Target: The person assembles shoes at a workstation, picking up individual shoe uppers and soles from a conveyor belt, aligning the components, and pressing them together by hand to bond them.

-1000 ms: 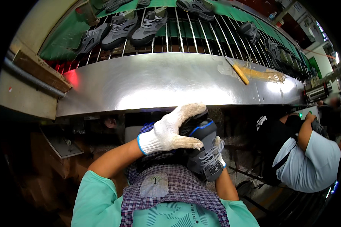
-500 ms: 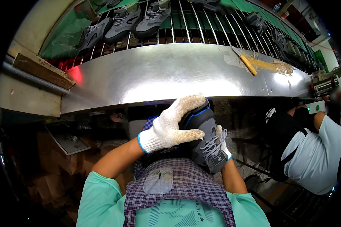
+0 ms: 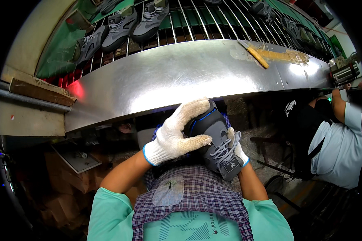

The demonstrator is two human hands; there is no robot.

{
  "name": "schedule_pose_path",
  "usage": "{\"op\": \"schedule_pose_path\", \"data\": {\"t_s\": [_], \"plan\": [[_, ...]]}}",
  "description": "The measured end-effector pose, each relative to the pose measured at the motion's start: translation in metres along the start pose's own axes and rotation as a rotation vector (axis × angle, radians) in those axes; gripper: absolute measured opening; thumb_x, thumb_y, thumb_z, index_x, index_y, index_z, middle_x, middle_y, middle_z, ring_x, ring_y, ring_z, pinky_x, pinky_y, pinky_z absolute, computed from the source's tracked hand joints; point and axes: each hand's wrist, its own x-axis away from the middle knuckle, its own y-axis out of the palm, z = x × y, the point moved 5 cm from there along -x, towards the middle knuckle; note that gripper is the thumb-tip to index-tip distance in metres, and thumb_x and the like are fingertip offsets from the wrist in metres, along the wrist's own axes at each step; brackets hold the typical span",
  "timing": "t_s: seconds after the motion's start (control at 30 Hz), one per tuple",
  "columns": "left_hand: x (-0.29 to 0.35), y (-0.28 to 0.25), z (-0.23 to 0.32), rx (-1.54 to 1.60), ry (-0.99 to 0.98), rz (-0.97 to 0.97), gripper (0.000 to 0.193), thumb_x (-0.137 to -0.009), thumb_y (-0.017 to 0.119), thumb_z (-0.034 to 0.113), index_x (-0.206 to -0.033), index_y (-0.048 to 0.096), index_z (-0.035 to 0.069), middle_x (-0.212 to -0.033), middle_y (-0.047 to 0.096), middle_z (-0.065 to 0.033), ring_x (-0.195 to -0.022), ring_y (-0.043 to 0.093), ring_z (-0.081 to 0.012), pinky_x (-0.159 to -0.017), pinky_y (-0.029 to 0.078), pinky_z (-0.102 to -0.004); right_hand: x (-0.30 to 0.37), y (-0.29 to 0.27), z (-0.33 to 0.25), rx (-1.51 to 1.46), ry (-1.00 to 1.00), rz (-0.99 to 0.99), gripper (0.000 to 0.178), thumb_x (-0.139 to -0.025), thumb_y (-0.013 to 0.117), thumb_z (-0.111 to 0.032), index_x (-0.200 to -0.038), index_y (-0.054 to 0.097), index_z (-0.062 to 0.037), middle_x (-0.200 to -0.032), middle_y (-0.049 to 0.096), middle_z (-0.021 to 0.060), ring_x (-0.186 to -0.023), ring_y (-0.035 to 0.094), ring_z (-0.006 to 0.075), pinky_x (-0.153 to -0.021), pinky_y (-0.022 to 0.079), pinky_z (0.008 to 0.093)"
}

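A grey and black lace-up shoe [image 3: 216, 132] with a blue line at its toe is held over my lap, toe pointing away from me. My left hand [image 3: 177, 134], in a white knit glove, wraps the toe end, with its thumb lying along the near side and the other fingers over the tip. My right hand [image 3: 238, 149], gloved as well, grips the shoe from the right, mostly hidden behind the laces [image 3: 224, 152]. The shoe's tongue, with a dark patch, faces up toward me.
Ahead runs a shiny metal ledge [image 3: 157, 84], with a yellow-handled knife [image 3: 256, 55] on its right part. Beyond it, several similar shoes [image 3: 151, 21] rest on a rack of metal rods [image 3: 197, 20]. At the right sits another person [image 3: 336, 146]. Cardboard [image 3: 64, 193] lies low at the left.
The view has shifted slightly, so the ledge and rack sit a little higher and turned. Both hands keep their hold on the shoe, which has barely moved.
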Motion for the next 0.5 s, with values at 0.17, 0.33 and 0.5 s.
{"op": "schedule_pose_path", "data": {"t_s": [0.17, 0.33, 0.5], "plan": [[0.001, -0.004, 0.002, -0.043, 0.020, -0.022, 0.094, -0.078, 0.099, 0.027, -0.153, 0.053, -0.006, -0.157, 0.057, -0.0224, -0.144, 0.058, -0.0320, -0.122, 0.046, -0.0458, 0.002, 0.000, 0.001, 0.052, -0.029, 0.010, 0.069, -0.112, 0.054, -0.057, -0.146, 0.059, 0.0027, -0.134, 0.071, 0.0208, -0.114, 0.076, 0.0293, -0.093, 0.068, 0.0435], [-0.001, -0.008, 0.009, -0.028, -0.074, -0.097, 0.094, -0.078, 0.099, 0.026, -0.153, 0.053, -0.005, -0.156, 0.059, -0.0207, -0.142, 0.059, -0.0311, -0.122, 0.046, -0.0454, 0.009, -0.001, -0.005, 0.232, -0.121, -0.038, 0.060, -0.112, 0.058, -0.049, -0.142, 0.063, 0.0022, -0.129, 0.074, 0.0151, -0.111, 0.075, 0.0242, -0.095, 0.066, 0.0389], [-0.007, -0.011, 0.019, -0.001, -0.196, -0.231, 0.096, -0.080, 0.098, 0.025, -0.157, 0.049, -0.004, -0.157, 0.058, -0.0198, -0.143, 0.059, -0.0298, -0.123, 0.045, -0.0446, 0.023, 0.025, -0.014, 0.342, -0.190, -0.108, 0.060, -0.108, 0.066, -0.046, -0.145, 0.061, 0.0013, -0.133, 0.073, 0.0125, -0.115, 0.073, 0.0204, -0.099, 0.063, 0.0360]]}}
